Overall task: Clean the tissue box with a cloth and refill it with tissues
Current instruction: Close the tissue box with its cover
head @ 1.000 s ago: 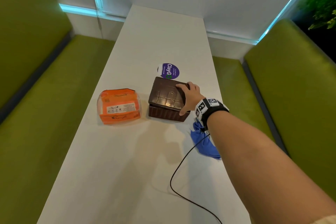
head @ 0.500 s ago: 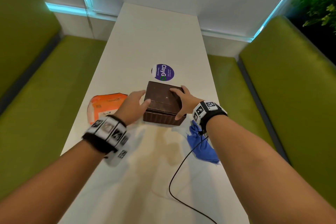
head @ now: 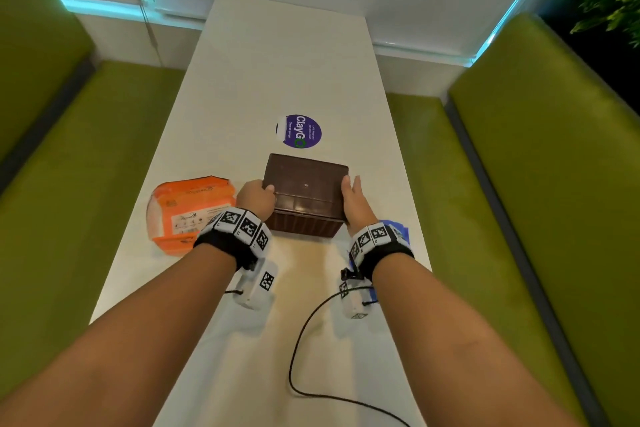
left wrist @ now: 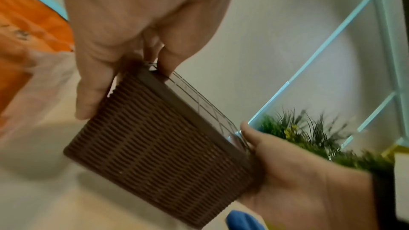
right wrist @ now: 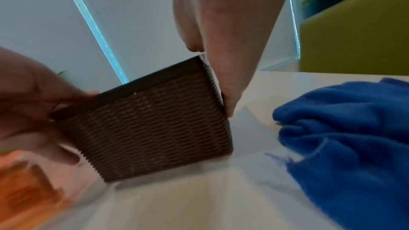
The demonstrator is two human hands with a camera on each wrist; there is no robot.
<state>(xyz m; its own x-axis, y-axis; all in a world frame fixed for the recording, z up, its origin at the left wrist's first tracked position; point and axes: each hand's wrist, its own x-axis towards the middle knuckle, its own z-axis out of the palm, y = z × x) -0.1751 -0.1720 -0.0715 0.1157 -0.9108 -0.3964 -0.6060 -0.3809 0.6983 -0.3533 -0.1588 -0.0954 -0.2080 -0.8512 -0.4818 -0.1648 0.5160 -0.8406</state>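
Note:
The brown woven tissue box (head: 304, 194) with its smooth lid is at the middle of the white table (head: 287, 73). My left hand (head: 254, 199) grips its left near corner, thumb on the lid edge, fingers down the side (left wrist: 92, 93). My right hand (head: 353, 201) holds the right side, thumb at the lid edge and fingers lying along the wall (right wrist: 228, 90). The orange tissue pack (head: 188, 215) lies left of the box. The blue cloth (right wrist: 343, 137) lies right of the box, mostly hidden behind my right wrist in the head view.
A round purple sticker (head: 299, 132) sits on the table beyond the box. A black cable (head: 304, 357) runs over the near table. Green benches (head: 536, 184) flank both long sides. The wall closes the far end.
My left hand came in and took the box's left side. My right hand slid from the lid to the right side. The box now sits squarer to me.

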